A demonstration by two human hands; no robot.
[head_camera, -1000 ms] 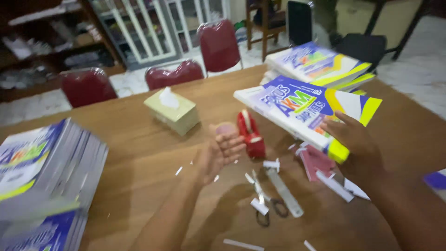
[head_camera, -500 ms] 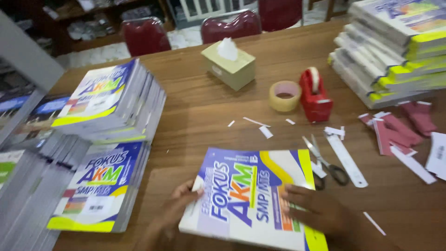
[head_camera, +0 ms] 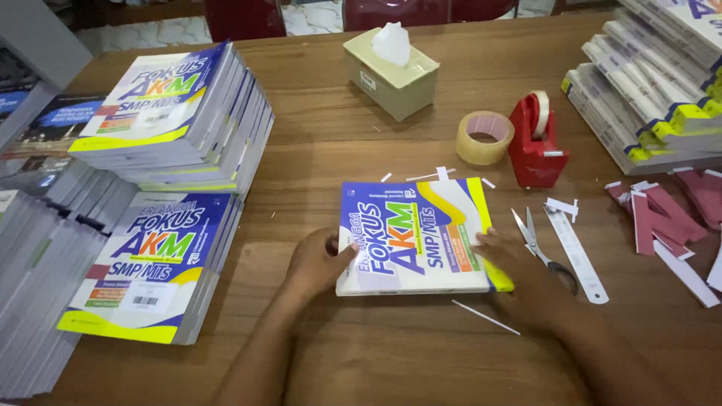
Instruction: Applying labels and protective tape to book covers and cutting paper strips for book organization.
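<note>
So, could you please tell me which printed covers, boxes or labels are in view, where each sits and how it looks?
Book: table centre, flat between left hand and right hand; blue, white, yellow cover.
Left stacks: same covers, two piles.
Right stacks: spines white, yellow ends.
Tissue box: beige, far centre.
Barcode label: white, on the near left pile.

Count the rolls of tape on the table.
2: a loose roll of clear tape lying flat beside the tissue box, and a roll mounted in the red tape dispenser just right of it. Others may be hidden.
</note>
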